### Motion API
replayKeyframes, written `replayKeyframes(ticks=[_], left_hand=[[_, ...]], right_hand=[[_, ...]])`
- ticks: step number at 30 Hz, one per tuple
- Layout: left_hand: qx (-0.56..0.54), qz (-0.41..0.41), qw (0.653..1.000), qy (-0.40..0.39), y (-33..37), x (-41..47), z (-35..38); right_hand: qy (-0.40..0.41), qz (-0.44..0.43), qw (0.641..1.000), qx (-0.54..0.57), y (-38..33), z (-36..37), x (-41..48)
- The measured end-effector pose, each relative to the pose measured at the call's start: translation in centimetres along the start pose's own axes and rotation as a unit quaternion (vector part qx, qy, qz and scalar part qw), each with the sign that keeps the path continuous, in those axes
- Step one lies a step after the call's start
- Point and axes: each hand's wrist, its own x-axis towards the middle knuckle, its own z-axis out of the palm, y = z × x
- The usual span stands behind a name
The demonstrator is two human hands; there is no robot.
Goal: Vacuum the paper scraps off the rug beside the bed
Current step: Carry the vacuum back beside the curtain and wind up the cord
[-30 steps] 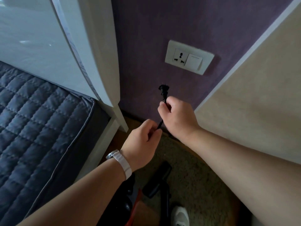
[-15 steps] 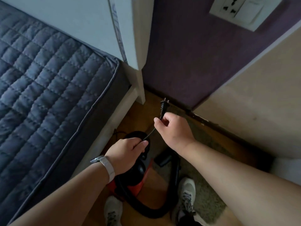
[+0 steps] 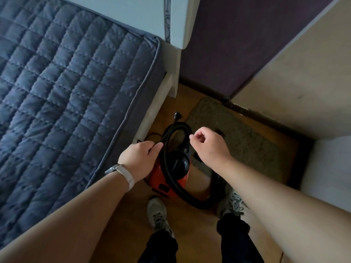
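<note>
Vacuum [image 3: 164,186]: red body, black top, standing on the wood floor [image 3: 123,224] in the gap between bed [image 3: 66,92] and rug [image 3: 237,141]. It sits near-left of the rug, and its right edge is at the rug's near-left corner.

Hose [image 3: 199,205]: black. It loops up over the far side of the vacuum, then sweeps round near-right across the floor, between the vacuum and the shoes [image 3: 156,211].

Plug [image 3: 176,115]: black, just beyond the far end of the hose loop and close to the bed frame. A short run of cord [image 3: 174,121] drops from it behind the hose. Neither hand is on the plug.

Left hand [image 3: 141,160]: over the vacuum's left side, between the bed edge and the hose. Fingers are curled down and the fingertips sit just beside the hose. Cannot tell whether they hold cord. White-strapped watch [image 3: 127,174] on the wrist.

Right hand [image 3: 209,147]: above the rug's left edge, right of the hose loop. Fingers are curled in, with thumb and forefinger tips together. Cannot tell whether anything is pinched between them.

Rug: beige, shaggy, lying on the floor right of the bed. Its far corner is near the foot of the purple wall [image 3: 228,44].

Bed: grey quilted top, fills the left side.
</note>
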Motion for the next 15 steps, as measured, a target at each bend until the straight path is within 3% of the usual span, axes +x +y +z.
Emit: replayKeyframes(ticks=[5,15], left_hand=[[0.006,-0.007,1.000,0.026,-4.5,-1.7,0.2],[-0.044,-0.167,0.985,0.012,-12.0,-2.7,9.4]], right_hand=[[-0.022,-0.010,0.999,-0.034,0.4,3.8,-2.8],[-0.065,-0.051,0.993,-0.084,9.3,10.5,-3.5]])
